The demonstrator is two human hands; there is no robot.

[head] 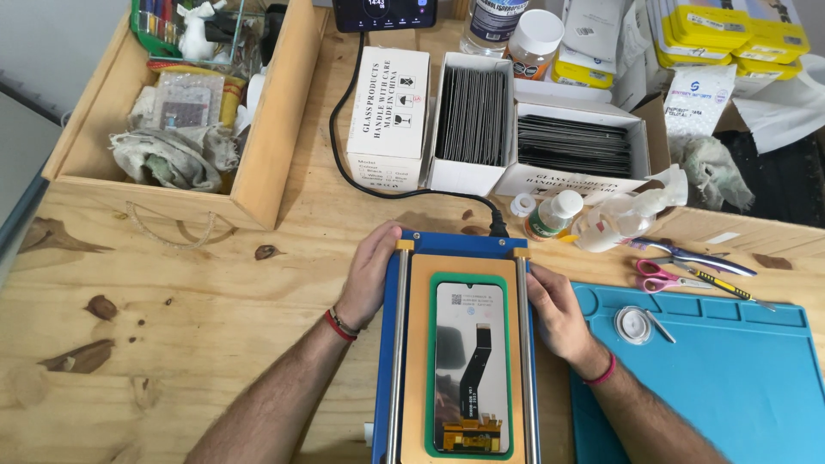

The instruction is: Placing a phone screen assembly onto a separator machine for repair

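Phone screen lay face-down, flex cable up, in green mould on orange pad of blue machine, centre front of tabletop. Left hand gripped machine's left edge by rail, fingers curled over top corner, holding nothing else. Right hand rested flat against right rail, fingers released. Best done with even pressure both sides, keeping frame square, clear of flex cable. Beyond: scissors, bottles, boxes of glass panels, blue mat right.
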